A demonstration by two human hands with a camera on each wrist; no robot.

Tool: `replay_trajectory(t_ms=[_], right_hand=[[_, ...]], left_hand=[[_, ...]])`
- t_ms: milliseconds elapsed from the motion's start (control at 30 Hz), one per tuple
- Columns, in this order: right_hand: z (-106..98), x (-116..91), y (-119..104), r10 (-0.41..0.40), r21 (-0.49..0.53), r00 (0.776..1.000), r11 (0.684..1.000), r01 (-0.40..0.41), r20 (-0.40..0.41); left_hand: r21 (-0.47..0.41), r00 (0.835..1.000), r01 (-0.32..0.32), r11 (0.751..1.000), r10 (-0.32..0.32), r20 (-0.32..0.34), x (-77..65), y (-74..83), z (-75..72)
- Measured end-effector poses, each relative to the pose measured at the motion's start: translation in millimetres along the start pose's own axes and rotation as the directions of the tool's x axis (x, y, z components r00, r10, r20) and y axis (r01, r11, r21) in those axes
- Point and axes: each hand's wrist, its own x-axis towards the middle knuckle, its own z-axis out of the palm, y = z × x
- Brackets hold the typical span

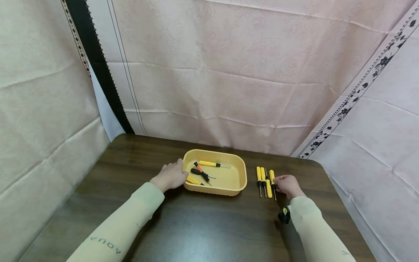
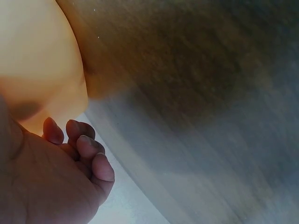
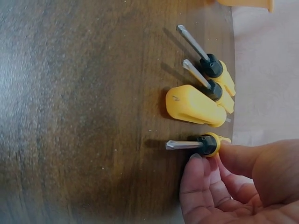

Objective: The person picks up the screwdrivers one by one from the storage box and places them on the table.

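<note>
A yellow plastic tray (image 1: 232, 179) holds several screwdrivers, among them a yellow-handled one (image 1: 207, 163) and an orange-and-black one (image 1: 201, 171). My left hand (image 1: 171, 175) grips the tray's left end, its fingers curled close by the wall in the left wrist view. On the table to the right, yellow-and-black screwdrivers lie side by side in a row. My right hand (image 1: 288, 185) pinches the rightmost screwdriver (image 3: 205, 143) between thumb and fingers, its cross tip toward the person. Beside it, one screwdriver (image 3: 194, 105) lies turned the opposite way, handle end toward the person.
The dark wooden table (image 1: 196, 229) has rounded far corners. Pale patterned cloth (image 1: 222, 72) hangs behind it and along both sides. A black device (image 1: 284, 215) is strapped at the right wrist.
</note>
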Motion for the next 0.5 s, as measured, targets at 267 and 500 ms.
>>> replay_trajectory(t_ms=[267, 500], right_hand=[[0.0, 3.7, 1.4, -0.006, 0.008, 1.0, 1.0, 0.006, 0.015], [1.2, 4.9, -0.3, -0.006, 0.035, 1.0, 0.999, 0.005, 0.011]], left_hand=[[0.006, 1.0, -0.009, 1.0, 0.009, -0.002, -1.5, 0.8, -1.2], [0.0, 1.0, -0.005, 1.0, 0.005, -0.003, -2.3, 1.4, -1.5]])
